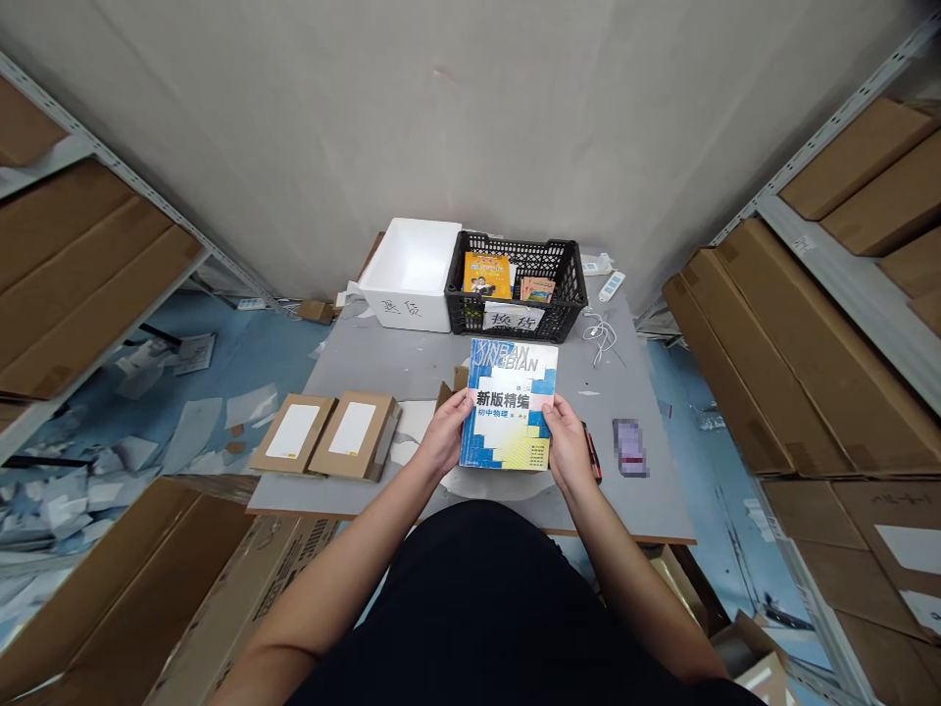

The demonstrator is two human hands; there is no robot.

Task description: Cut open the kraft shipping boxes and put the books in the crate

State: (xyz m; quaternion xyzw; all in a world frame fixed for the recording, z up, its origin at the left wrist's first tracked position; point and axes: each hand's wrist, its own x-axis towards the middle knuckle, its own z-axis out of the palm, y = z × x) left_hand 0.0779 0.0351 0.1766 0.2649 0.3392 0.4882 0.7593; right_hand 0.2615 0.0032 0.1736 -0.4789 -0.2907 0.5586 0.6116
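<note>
A blue, white and yellow book [507, 417] faces me, its cover upright to my view, above the front part of the grey table [426, 365]. My left hand [447, 431] grips its left edge, thumb on the cover. On the opposite edge my right hand [568, 438] holds it the same way. Behind the book, partly hidden, are a piece of brown cardboard and some white wrapping [507, 483]. A red and black tool [592, 457] lies beside my right hand, mostly covered by it.
Two cardboard boxes [355, 438] with white labels sit at the left. At the back stand a white foam box [409, 306] and a black crate [517, 307] holding books. A phone [630, 448] and a white cable [601, 333] lie at the right. Shelves with cartons flank both sides.
</note>
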